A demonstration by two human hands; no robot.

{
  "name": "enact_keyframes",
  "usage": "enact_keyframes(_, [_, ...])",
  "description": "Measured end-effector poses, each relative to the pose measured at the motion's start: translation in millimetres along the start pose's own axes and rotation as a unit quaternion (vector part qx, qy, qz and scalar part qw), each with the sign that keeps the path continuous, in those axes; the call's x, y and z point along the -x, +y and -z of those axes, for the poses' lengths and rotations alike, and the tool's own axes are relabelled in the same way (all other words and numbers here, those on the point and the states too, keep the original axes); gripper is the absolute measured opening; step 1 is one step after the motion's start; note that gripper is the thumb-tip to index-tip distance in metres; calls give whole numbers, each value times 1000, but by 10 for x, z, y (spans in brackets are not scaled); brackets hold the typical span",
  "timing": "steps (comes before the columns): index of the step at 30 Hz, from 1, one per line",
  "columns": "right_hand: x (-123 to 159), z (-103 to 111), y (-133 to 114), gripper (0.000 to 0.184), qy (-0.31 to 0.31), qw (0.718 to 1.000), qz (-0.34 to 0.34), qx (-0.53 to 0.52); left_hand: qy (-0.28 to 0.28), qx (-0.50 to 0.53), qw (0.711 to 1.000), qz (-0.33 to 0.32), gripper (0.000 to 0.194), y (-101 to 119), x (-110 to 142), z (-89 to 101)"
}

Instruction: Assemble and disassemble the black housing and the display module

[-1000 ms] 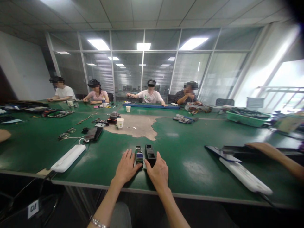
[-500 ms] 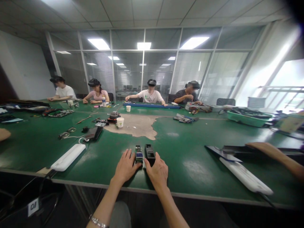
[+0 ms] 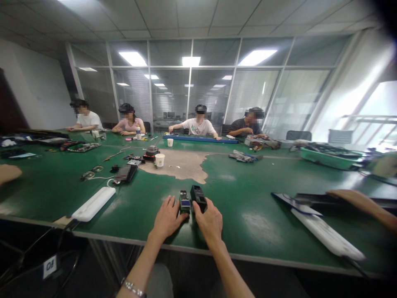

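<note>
My left hand (image 3: 166, 217) rests low over the table, its index finger along the left side of a small circuit board with a blue screen (image 3: 185, 203) and its thumb at the near end. The board lies lengthwise, pointing away from me. Just right of it, my right hand (image 3: 209, 217) grips a black plastic housing (image 3: 198, 196) between thumb and fingers. The housing leans to one side; its near end is hidden by the hand. A narrow gap separates the two parts.
White power strips lie left (image 3: 94, 203) and right (image 3: 325, 231) on the green table (image 3: 248, 182). Another person's arm (image 3: 362, 203) reaches in at right, over a black panel. Ahead stand paper cups (image 3: 160, 160); glasses (image 3: 92, 172) lie left. Several people sit opposite.
My right hand has tilted the black housing and turned it, so its outer side shows more. The circuit board stays by my left hand. The whole view has shifted slightly.
</note>
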State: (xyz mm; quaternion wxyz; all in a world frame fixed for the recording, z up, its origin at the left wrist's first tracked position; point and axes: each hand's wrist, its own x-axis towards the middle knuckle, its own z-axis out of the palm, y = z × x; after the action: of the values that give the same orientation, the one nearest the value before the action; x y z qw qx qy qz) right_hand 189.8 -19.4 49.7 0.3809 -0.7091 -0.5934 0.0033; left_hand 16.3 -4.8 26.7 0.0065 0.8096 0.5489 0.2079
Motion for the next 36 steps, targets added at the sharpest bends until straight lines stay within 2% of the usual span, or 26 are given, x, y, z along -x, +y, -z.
enact_keyframes(4, [-41,77,-201,43,20,999,23,-33,3,1,1000,0,59,-11,-4,-23])
enact_keyframes(11, [5,38,-442,39,-9,999,24,-22,-10,-10,1000,8,63,-21,7,-26])
enact_keyframes(17, [27,-16,-480,38,-25,999,22,-7,-14,-21,1000,6,63,-11,8,0])
enact_keyframes(27, [29,27,-589,37,-43,997,36,46,-25,-13,1000,-8,55,-15,-5,-3])
enact_keyframes(36, [161,-33,-511,40,-56,997,25,45,-31,-14,999,16,71,-27,-19,-18])
